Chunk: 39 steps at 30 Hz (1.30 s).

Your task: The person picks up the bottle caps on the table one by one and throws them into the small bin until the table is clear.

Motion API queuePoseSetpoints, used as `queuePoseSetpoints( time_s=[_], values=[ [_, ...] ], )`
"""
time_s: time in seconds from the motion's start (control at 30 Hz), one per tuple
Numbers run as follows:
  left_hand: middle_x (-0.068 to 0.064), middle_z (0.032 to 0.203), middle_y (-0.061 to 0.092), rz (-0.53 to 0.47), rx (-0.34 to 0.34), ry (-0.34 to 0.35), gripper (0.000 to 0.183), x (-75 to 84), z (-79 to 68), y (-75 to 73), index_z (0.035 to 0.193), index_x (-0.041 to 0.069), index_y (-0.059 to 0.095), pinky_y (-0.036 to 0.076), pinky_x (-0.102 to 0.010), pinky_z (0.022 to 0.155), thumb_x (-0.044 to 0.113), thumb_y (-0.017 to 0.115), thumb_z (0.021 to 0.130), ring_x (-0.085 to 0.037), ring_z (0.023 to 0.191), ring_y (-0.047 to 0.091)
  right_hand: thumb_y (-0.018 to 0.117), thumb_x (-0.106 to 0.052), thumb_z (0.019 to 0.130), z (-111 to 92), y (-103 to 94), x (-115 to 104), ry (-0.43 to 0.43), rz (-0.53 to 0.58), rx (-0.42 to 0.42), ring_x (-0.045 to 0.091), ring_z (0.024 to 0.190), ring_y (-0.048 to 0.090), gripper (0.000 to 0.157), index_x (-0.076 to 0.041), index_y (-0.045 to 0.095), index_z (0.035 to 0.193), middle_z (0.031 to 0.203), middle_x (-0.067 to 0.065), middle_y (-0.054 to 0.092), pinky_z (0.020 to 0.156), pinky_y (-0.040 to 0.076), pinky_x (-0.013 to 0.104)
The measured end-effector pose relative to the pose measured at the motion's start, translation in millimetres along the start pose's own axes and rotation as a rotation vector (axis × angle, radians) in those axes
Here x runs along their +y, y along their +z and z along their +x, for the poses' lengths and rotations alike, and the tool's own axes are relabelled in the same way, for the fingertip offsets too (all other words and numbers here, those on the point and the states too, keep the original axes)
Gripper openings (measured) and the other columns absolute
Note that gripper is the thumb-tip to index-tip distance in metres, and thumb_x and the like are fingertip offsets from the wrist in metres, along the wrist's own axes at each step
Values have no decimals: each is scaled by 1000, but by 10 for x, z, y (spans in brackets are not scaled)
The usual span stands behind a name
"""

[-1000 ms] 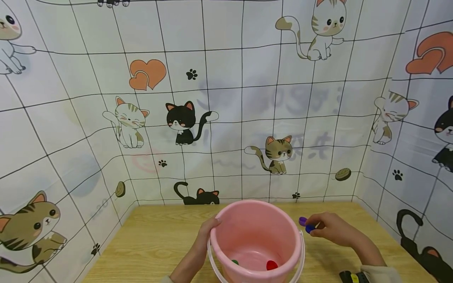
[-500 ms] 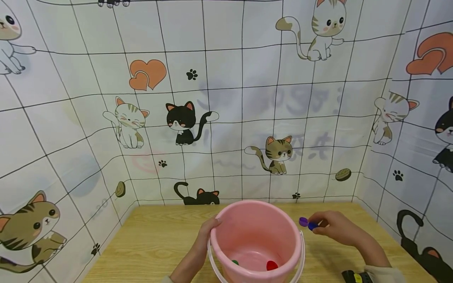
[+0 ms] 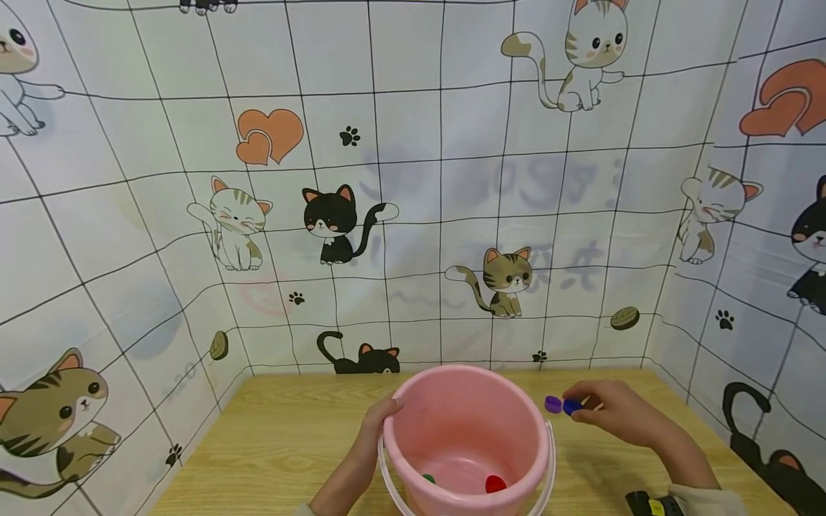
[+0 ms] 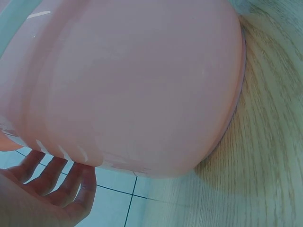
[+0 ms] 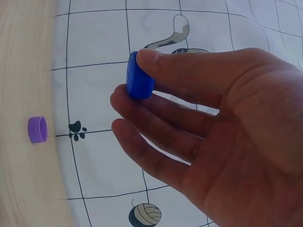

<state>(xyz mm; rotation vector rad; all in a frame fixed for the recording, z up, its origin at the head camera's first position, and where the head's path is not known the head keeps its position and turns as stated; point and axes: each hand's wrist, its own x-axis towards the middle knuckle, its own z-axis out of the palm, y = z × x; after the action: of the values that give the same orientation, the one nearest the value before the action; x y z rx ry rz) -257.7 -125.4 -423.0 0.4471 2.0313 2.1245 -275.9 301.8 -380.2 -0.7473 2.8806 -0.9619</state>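
Note:
A pink bucket (image 3: 467, 423) with a white handle (image 3: 548, 466) stands on the wooden table. My left hand (image 3: 374, 433) grips it at the left side of the rim; in the left wrist view several bent fingers (image 4: 80, 189) rest against the outer wall. Between thumb and fingers my right hand (image 3: 619, 412) pinches a blue bottle cap (image 5: 140, 78), held above the table to the right of the bucket. A purple bottle cap (image 5: 38, 129) lies on the table just left of the blue one. Inside the bucket are a red cap-like piece (image 3: 495, 484) and a partly hidden green piece (image 3: 429, 478).
The wooden table (image 3: 290, 430) runs back to a white cloth wall (image 3: 413, 236) with a black grid and printed cats. Similar cloth closes off both sides. A black device with a yellow mark (image 3: 654, 504) sits at my right wrist.
My right hand has moved slightly right and up with the blue bottle cap, away from the purple one. The left hand and the bucket have stayed put.

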Motion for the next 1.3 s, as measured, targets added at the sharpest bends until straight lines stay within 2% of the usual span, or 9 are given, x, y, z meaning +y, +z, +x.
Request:
queuePoseSetpoints(
  time_s=[0.23,0.53,0.8,0.87,1.1,1.3],
  values=[
    [-11,143,59,6,-11,0,62,15,1,3,155,16,45,42,-28,104,43,38,100,-14,120,58,72,-23,96,1,-17,-99,-24,7,27,2,87,66,32,-3,70,122,111,8,74,71,56,25],
    [-11,145,58,10,-10,-1,63,23,18,-1,156,16,45,42,-27,104,44,39,100,-13,121,57,73,-26,96,-22,-64,-246,-98,-52,96,-1,88,65,31,-8,72,122,111,5,74,74,57,25],
    [-10,149,55,15,-3,2,64,16,30,-5,157,15,44,39,-27,106,43,40,100,-12,128,51,73,-24,96,-43,-92,-341,-118,-37,129,0,86,67,29,-10,72,121,108,2,75,73,58,25],
    [-9,148,56,13,2,-6,63,18,24,-4,156,15,45,39,-27,106,44,40,100,-11,127,51,73,-25,96,-47,-98,-360,-114,-50,137,0,86,67,29,-10,72,121,107,0,75,73,58,25],
    [-13,133,64,-19,-18,-22,55,-21,-30,-12,145,16,55,51,-29,96,47,39,102,-15,112,65,73,-25,96,-89,-96,-434,-112,-83,168,-1,85,66,31,-12,71,125,108,-2,74,73,58,24],
    [-13,135,64,1,2,-3,56,-22,-23,-14,146,15,55,48,-28,98,44,39,101,-15,115,62,74,-20,96,-88,-68,-518,-179,-91,211,-2,84,66,30,-12,71,124,106,-2,75,73,59,24]
  ],
)
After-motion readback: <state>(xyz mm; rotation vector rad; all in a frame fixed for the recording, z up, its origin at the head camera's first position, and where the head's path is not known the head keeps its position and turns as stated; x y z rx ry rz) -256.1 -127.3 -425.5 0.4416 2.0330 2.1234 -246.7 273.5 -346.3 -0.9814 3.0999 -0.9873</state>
